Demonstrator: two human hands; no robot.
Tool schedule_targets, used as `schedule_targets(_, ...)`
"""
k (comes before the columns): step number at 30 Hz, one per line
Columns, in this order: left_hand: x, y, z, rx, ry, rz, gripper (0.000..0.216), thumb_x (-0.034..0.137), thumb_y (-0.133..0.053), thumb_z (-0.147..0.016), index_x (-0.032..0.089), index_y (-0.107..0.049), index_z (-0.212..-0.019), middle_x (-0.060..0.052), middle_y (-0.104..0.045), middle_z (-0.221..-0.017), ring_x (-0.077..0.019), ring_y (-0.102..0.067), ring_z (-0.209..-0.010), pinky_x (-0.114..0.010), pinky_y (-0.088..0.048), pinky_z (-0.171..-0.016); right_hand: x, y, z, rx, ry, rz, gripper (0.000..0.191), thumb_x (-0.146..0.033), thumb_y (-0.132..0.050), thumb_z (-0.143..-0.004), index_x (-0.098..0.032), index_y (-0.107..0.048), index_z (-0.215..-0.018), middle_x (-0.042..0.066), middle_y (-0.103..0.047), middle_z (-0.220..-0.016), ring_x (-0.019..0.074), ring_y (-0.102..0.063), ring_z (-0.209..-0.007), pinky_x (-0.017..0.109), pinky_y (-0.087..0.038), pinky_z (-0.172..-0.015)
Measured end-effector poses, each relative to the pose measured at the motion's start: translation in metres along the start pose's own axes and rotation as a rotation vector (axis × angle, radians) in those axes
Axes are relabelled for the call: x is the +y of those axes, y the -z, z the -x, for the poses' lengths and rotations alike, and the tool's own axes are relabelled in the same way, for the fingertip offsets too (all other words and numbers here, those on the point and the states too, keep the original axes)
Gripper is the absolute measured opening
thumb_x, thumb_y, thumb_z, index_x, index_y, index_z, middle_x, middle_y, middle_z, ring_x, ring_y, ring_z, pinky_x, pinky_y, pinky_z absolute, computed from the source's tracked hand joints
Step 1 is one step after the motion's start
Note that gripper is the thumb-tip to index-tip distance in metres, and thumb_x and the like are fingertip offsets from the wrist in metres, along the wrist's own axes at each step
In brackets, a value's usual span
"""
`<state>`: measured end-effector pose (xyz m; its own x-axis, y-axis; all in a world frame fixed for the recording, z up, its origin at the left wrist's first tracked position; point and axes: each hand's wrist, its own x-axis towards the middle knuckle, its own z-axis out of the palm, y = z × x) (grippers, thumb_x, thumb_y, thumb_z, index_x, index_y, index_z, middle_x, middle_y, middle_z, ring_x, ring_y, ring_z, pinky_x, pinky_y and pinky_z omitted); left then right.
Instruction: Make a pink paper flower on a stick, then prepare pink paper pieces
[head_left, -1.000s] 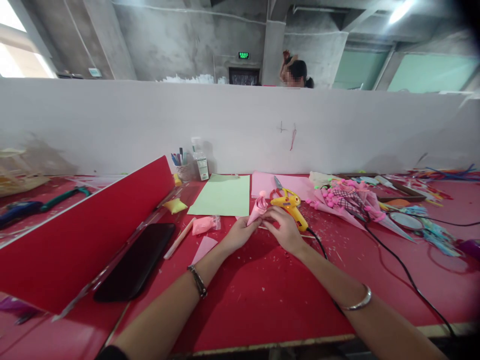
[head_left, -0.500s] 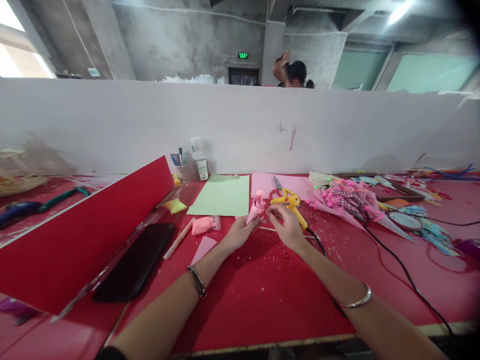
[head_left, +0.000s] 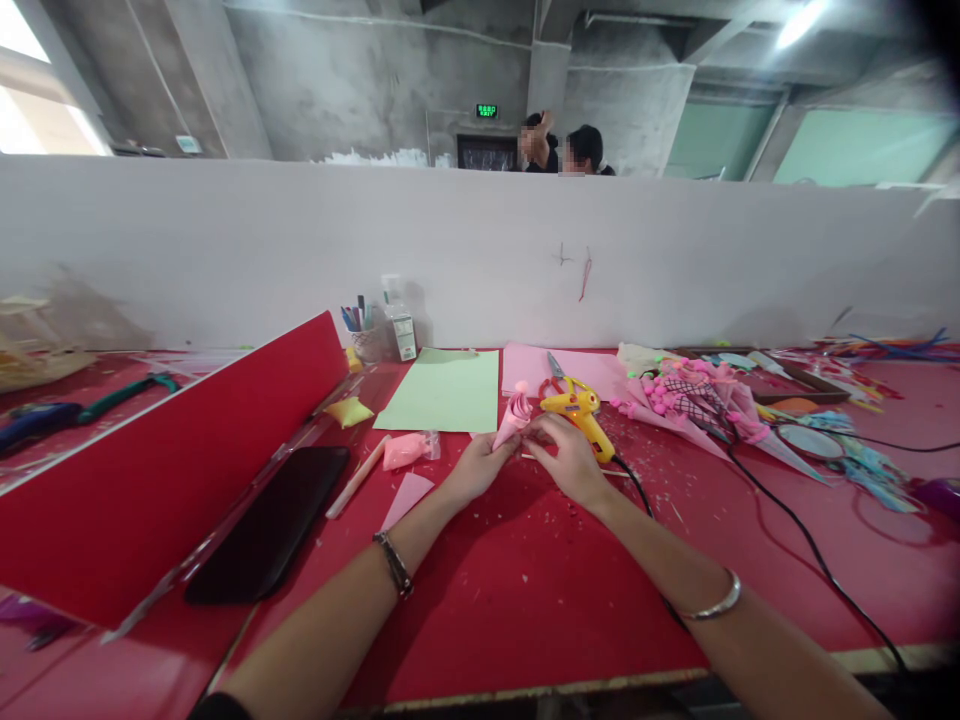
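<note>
My left hand (head_left: 477,468) pinches the narrow lower end of a rolled pink paper flower (head_left: 514,414), holding it upright over the red table (head_left: 540,600). My right hand (head_left: 568,458) is closed beside it, fingertips pressed on the flower's base from the right. A thin wooden stick (head_left: 574,466) lies under my right hand. A yellow glue gun (head_left: 579,414) lies just behind my right hand, its black cord (head_left: 787,530) trailing to the right.
Green paper (head_left: 446,392) and pink paper (head_left: 559,368) lie behind with scissors (head_left: 556,372). A black phone (head_left: 271,522), red board (head_left: 150,480) and pink scraps (head_left: 409,450) sit left. A pink bouquet (head_left: 697,400) and craft clutter lie right. Two people stand beyond the white partition.
My right hand lifted slightly off the flower, then came back onto its base. Behind the partition a second person has come into view.
</note>
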<state>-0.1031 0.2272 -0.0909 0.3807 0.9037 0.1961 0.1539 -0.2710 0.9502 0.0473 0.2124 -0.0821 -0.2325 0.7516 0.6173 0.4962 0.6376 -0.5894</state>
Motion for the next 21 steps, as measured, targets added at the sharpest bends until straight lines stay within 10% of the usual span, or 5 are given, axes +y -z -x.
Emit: schedule_targets(21,0.001,0.001,0.000,0.003,-0.025,-0.096,0.033,0.041,-0.040,-0.077,0.013,-0.051,-0.064,0.004,-0.035,-0.055,-0.0076,-0.030,-0.052,-0.018,-0.026,-0.049,0.014,0.000,-0.001,0.134,-0.225,-0.202,0.020,-0.018,-0.044,-0.076,-0.016,-0.060,-0.089,0.004,-0.064,-0.073,0.0148,-0.061,-0.062,0.026,-0.049,-0.062)
